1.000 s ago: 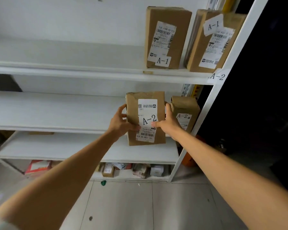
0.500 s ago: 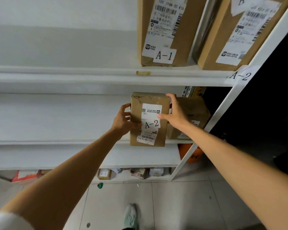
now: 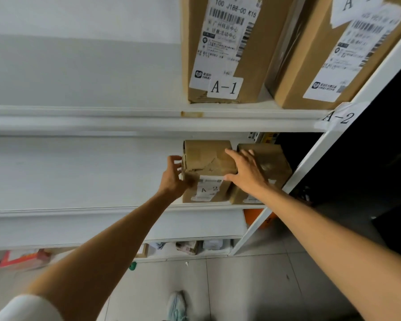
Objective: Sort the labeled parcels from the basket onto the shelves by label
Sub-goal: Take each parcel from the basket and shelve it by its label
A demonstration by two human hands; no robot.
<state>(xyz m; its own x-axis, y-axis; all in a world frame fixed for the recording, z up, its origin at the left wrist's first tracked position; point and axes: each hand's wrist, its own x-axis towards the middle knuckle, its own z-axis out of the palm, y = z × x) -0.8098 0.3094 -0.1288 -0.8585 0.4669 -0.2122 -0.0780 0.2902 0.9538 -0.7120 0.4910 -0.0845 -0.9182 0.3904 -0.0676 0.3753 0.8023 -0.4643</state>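
Note:
A brown parcel labelled A-2 (image 3: 206, 163) stands on the middle shelf (image 3: 79, 210), close against another brown parcel (image 3: 273, 163) on its right. My left hand (image 3: 173, 179) holds the A-2 parcel's left side, thumb on the front and fingers curled at the edge. On the parcel's top my right hand (image 3: 248, 172) lies flat with straight fingers, its thumb at the top front edge. A paper tag reading A-2 (image 3: 338, 117) is stuck on the shelf frame at the right.
Two tall A-1 parcels (image 3: 222, 49) (image 3: 333, 54) stand on the shelf above. The white upright post (image 3: 310, 163) bounds the shelf on the right. Small packages (image 3: 188, 247) lie on the bottom shelf, an orange object (image 3: 252, 216) behind the post. My shoe (image 3: 177, 305) is on the tiled floor.
The A-2 parcel has gone from held in front of the shelf to standing on it beside the other parcel. My right hand has shifted onto its top. The view has moved closer.

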